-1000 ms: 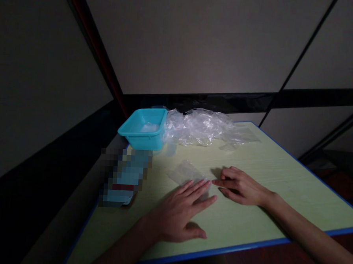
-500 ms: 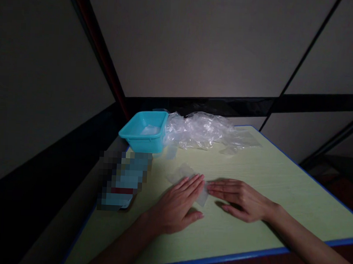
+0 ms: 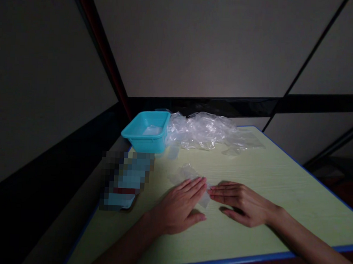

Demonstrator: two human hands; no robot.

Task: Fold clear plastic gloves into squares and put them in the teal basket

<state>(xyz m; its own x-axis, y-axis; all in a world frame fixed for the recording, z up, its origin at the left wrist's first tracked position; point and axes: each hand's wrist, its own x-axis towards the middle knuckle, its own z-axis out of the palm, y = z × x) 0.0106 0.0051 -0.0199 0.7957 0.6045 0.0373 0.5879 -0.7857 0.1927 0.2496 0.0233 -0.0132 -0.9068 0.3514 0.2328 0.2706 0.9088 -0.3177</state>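
A small translucent plastic bag (image 3: 188, 171) lies flat on the pale yellow-green table (image 3: 218, 240). My left hand (image 3: 182, 206) rests palm down over its middle, fingers stretched out and thumb apart. A corner of the film shows between the two hands. My right hand (image 3: 240, 203) lies flat to the right, its extended fingertips touching the bag's right edge. The part of the bag beneath my left palm is hidden.
A turquoise basin (image 3: 145, 136) with something whitish inside stands at the back left. Crumpled clear plastic (image 3: 206, 129) is heaped beside it. A pixelated phone-like object (image 3: 129, 180) lies at the left edge. A wall rises behind the table.
The whole view has shifted slightly. Both hands keep nearly the same flat pose on the small bag, with little visible movement.
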